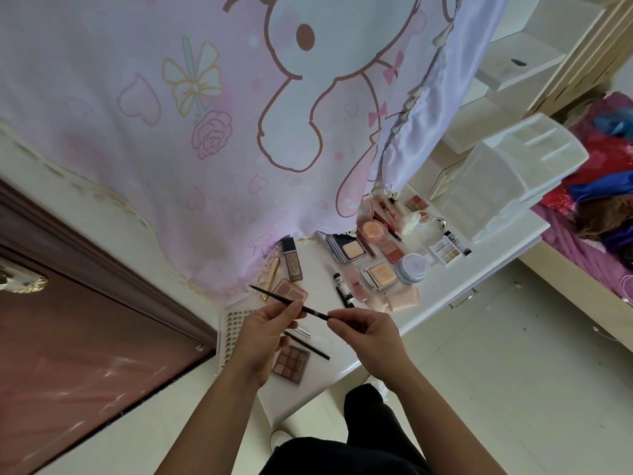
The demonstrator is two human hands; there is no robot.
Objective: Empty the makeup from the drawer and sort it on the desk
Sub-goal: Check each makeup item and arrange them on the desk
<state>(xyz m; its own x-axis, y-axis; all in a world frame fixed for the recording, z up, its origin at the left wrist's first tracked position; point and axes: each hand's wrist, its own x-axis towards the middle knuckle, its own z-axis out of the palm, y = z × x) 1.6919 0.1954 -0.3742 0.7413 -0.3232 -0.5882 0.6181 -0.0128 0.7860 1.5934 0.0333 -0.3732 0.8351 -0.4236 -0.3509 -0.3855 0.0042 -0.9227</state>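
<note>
Both hands are working one slim dark pencil above the near end of the worktop. The left hand is curling its grip round the shaft. The right hand is pinching the other end between thumb and fingertips. Whether a cap is coming off cannot be told.

Progress, as a judgement: the emptying is looking largely done and the sorting is well under way.
- The white translucent plastic drawer unit is standing at the far end, and no contents are showing through it.
- Items are lying in loose groups along the worktop.
- The held pencil is still needing a place.

Materials and shapes:
- A square nine-pan palette of matte browns is lying at the near corner, with a second thin pencil just beside it.
- A ribbed white lash tray is sitting at the curtain-side edge.
- A tall rectangular foundation bottle and a glossy gold tube are lying further along that edge.
- Mirrored powder compacts, a round lilac jar and a soft peach tube are clustering mid-worktop.
</note>
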